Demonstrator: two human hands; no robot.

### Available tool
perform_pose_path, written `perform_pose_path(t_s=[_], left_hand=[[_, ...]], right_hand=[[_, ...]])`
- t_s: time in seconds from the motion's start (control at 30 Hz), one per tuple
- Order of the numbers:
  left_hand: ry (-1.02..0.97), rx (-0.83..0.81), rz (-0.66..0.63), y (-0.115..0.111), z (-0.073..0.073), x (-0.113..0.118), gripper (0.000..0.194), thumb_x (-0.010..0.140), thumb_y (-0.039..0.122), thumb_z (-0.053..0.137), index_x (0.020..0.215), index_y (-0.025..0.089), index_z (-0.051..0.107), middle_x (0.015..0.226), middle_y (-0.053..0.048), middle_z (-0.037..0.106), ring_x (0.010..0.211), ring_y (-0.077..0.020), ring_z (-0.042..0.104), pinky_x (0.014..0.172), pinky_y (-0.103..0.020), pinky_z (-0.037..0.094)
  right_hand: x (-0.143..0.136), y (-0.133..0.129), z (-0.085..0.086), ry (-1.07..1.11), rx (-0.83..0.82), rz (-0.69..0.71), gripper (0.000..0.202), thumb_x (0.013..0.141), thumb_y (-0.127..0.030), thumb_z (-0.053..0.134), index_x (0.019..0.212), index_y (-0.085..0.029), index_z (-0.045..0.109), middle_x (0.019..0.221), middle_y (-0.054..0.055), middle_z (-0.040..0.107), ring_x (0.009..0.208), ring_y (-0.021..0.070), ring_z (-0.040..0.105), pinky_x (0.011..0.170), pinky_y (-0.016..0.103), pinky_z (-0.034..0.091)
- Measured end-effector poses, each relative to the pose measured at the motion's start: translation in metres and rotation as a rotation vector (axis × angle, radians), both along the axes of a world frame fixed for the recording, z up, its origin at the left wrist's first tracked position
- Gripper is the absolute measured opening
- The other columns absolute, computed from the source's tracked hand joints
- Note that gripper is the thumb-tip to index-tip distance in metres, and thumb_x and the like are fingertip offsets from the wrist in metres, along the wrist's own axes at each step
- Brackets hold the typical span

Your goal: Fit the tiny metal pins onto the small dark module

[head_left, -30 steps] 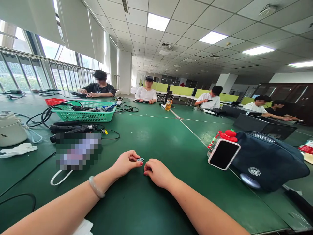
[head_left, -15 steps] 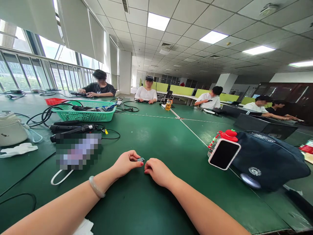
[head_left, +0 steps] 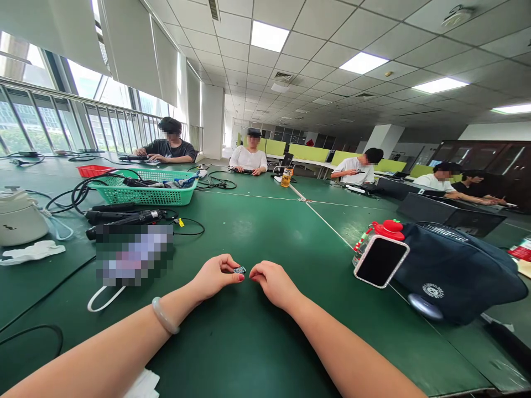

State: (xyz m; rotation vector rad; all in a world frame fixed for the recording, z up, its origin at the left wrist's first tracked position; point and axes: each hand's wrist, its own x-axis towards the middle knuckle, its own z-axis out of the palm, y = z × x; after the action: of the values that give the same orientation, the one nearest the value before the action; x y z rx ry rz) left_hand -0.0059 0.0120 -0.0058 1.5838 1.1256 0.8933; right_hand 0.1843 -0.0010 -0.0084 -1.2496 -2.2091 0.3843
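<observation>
Between the thumb and fingers of my left hand (head_left: pixel 219 275) is a small dark patterned piece (head_left: pixel 239 270), too small to name, held just above the green table (head_left: pixel 249 342). A pale bangle (head_left: pixel 164 316) circles my left wrist. My right hand (head_left: pixel 274 282) is just right of the piece, apart from it, with fingers curled and thumb near the fingertips. Whether anything tiny sits in that pinch cannot be made out.
On the left are a green basket (head_left: pixel 147 194) of cables, black devices (head_left: pixel 124 221) and a white pot (head_left: pixel 20 218). At right, a phone (head_left: pixel 381 262) leans by a dark blue bag (head_left: pixel 452 271). Several people sit around the far side.
My right hand has moved slightly right and up, widening the gap to the small piece. My left hand still holds the piece in nearly the same spot.
</observation>
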Motion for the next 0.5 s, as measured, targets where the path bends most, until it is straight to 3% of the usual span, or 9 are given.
perform_pose_path(t_s=[0.3, 0.5], left_hand=[[-0.008, 0.003, -0.011, 0.0012, -0.0020, -0.0006, 0.030, 0.056, 0.032, 0.073, 0.073, 0.016, 0.055, 0.070, -0.002, 0.068, 0.068, -0.0161, 0.063, 0.068, -0.029, 0.047], [-0.005, 0.006, -0.005, 0.0015, -0.0024, -0.0009, 0.030, 0.056, 0.032, 0.073, 0.072, 0.016, 0.054, 0.069, -0.002, 0.067, 0.066, -0.0160, 0.062, 0.066, -0.028, 0.047]], right_hand=[[0.0018, -0.0012, 0.0007, 0.088, -0.059, -0.024, 0.013, 0.080, -0.016, 0.047, 0.079, -0.021, 0.059, 0.073, -0.001, 0.063, 0.066, 0.0122, 0.056, 0.063, 0.024, 0.042], [-0.0002, -0.0002, -0.0009, 0.045, -0.032, -0.004, 0.012, 0.076, -0.015, 0.052, 0.072, -0.022, 0.061, 0.069, -0.002, 0.061, 0.065, 0.0125, 0.054, 0.061, 0.023, 0.040]])
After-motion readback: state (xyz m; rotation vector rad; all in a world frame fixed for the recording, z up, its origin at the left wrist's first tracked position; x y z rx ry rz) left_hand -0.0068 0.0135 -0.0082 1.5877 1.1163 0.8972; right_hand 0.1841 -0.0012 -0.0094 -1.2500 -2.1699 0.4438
